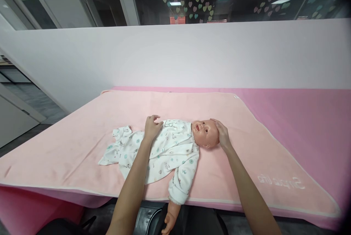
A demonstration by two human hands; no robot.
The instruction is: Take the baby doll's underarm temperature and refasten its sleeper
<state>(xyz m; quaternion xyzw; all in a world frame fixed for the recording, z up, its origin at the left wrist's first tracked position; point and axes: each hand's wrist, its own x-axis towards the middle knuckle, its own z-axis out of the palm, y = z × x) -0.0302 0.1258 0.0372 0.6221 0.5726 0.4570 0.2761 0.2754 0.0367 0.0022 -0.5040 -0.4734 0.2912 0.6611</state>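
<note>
A baby doll (205, 133) lies on its back, its head toward the right and its legs toward the left. It wears a white outfit (172, 147) with small printed figures and tied strings at the chest. My left hand (153, 127) is over the doll's far side near the waist, thumb and fingers apart; whether it touches the cloth I cannot tell. Against the crown of the doll's head rests my right hand (222, 132), fingers laid along it. The doll's near arm (172, 215) hangs past the table's front edge. Its other arm is hidden.
A peach blanket (246, 161) with a pale border covers much of the pink tabletop (309, 121). Beyond it rises a white partition wall (192, 57) topped by dark glass with heart stickers (196, 8). Below the front edge, part of a black chair (203, 222) shows.
</note>
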